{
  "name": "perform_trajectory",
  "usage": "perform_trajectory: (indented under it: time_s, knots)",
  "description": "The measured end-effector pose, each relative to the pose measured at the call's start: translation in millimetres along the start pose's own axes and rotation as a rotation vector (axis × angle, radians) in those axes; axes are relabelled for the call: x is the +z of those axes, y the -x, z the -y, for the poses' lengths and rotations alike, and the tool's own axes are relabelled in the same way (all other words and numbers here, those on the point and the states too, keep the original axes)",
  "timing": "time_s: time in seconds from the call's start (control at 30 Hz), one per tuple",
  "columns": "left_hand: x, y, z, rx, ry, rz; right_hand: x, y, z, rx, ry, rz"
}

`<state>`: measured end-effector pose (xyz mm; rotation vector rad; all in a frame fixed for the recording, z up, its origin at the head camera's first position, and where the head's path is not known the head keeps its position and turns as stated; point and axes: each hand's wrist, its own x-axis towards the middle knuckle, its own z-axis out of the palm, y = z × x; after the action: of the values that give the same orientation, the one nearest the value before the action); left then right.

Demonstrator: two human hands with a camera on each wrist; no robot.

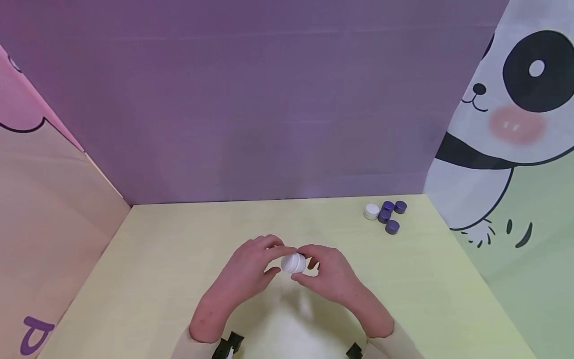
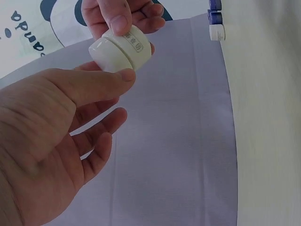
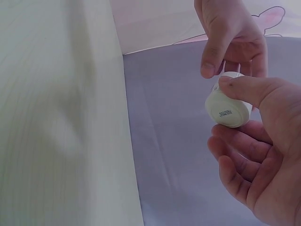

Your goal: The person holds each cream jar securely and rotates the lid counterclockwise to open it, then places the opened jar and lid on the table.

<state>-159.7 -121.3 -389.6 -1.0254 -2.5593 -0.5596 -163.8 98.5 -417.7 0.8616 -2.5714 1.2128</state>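
Above the pale yellow table (image 1: 170, 279), off its surface, is a small white jar (image 1: 293, 264), tilted over, a seam running round it between two parts; right of the jar, the right hand (image 1: 331, 271) is clamped on it, thumb on one side and forefinger on the other, the remaining fingers loosely bent just beside it; left of the jar, the left hand (image 1: 252, 267) reaches round it, thumb and forefinger apart on either side; whether these two press on it, I cannot tell; dark print shows on the jar's flat end in the right wrist view; beyond the jar and to its right, a white cylinder (image 1: 371, 211) and four purple caps (image 1: 392, 227) stand on the table in a loose cluster, the cylinder nearest the jar; farther beyond the jar rises a purple panel (image 1: 278, 109); well to its right is a large printed panda (image 1: 515, 94); well to its left, a peach panel (image 1: 49, 199).
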Motion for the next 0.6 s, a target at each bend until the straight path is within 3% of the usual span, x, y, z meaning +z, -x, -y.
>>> perform_trajectory:
  time_s: [0.4,0.6]
  knots:
    - [-2.0,3.1,-0.9,-0.122,-0.030,0.073,-0.4,0.2,-0.3,0.023,-0.004,0.039]
    - [-1.1,2.1,-1.5,-0.130,-0.033,0.066,-2.3,1.1,-0.7,0.006,0.005,0.007]
